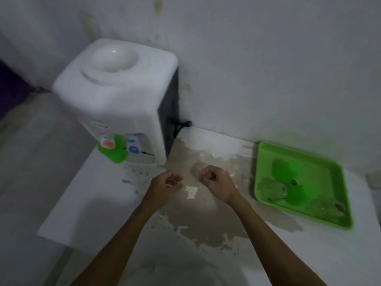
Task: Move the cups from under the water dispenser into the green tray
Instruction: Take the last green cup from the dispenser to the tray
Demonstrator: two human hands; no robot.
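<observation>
A white plastic tabletop water dispenser (115,96) with a green front panel and red and blue taps stands at the far left of a white, stained and peeling table (309,254), against the wall. The shallow square green plastic tray (266,153) lies at the right, well apart from the dispenser. Inside it, clear glass cups can be made out through the blur: one at the near left of the tray (272,189), one towards the near right corner (323,207), and what looks like a third further back (283,167); the exact count cannot be told.

Under the taps no cup is visible, though the drip area is partly hidden by the green panel and smeared, so this is not certain.

Both hands hover over the table between dispenser and tray. The left hand (165,185) is loosely curled, fingers bent in, and holds no cup; a thin pale streak crosses it, which cannot be identified. The right hand (216,182) is likewise loosely clenched and seems empty. A faint round shape on the table just beyond the right hand may be a clear cup or only a stain.

Judging from this, the task looks finished or nearly so: the cups appear to sit in the tray, and at most one remains to move.
</observation>
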